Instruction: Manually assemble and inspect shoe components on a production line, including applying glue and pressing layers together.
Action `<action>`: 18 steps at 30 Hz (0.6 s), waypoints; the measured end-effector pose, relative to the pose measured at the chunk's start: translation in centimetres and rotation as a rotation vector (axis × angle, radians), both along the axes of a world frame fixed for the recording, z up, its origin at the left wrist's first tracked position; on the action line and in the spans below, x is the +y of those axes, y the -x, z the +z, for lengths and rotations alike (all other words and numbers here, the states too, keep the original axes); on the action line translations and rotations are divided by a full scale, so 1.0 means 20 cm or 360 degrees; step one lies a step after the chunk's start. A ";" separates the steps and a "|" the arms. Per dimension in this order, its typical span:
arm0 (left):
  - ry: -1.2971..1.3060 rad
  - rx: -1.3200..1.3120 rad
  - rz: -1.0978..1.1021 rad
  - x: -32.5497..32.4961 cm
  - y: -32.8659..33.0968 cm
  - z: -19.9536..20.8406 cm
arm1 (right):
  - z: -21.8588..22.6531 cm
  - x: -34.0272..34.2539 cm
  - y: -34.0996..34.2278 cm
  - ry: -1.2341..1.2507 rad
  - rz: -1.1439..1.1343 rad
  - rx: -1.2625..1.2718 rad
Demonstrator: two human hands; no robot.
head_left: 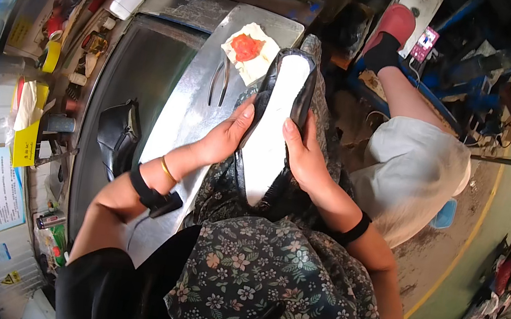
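Note:
A black shoe [275, 116] lies sole up over my lap, its long white underside facing me and its pointed toe toward my body. My left hand [227, 134] grips its left side, thumb along the edge of the white sole. From the other side my right hand [305, 156] holds it, thumb resting on the sole's edge. Left of the shoe's heel end, a slim two-armed metal tool [219, 81] rests on the metal bench top [179, 118]. Beyond the tool sits a pale crumpled cloth [257, 69] with an orange-red lump [246, 47] on it.
A black boot [119, 136] lies on a dark surface at left, beside a cluttered shelf with a yellow box [27, 132]. At right, another person's leg with a red clog [394, 28] stretches out near a pink phone [425, 43]. A blue container [444, 214] stands on the floor.

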State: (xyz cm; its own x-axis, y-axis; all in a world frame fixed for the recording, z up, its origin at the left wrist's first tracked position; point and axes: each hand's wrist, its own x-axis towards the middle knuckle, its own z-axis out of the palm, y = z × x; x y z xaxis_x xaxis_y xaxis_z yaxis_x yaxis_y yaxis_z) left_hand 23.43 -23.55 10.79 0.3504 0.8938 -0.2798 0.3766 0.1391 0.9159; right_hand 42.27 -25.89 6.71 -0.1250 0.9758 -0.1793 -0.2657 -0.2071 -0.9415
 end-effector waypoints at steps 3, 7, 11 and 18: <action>-0.0057 0.0032 0.0223 -0.07 -0.03 0.04 | 0.03 -0.01 0.00 -0.0022 0.0039 -0.0018; -0.0352 0.0682 0.0205 -0.18 -0.07 0.19 | 0.07 0.00 -0.02 -0.0066 0.0080 -0.0165; -0.0563 0.0496 0.0342 -0.25 -0.03 0.05 | 0.06 -0.01 -0.04 -0.0017 0.0175 -0.0120; -0.0506 0.0488 0.0091 -0.32 0.01 0.12 | 0.03 -0.04 -0.04 -0.0093 0.0267 -0.0140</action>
State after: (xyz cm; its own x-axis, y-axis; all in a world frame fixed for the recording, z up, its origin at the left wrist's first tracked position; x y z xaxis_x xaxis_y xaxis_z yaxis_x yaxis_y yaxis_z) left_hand 23.28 -29.96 13.17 0.2412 0.9678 -0.0714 0.6374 -0.1025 0.7637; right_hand 43.15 -26.66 7.39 -0.2733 0.9516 -0.1404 -0.1480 -0.1858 -0.9714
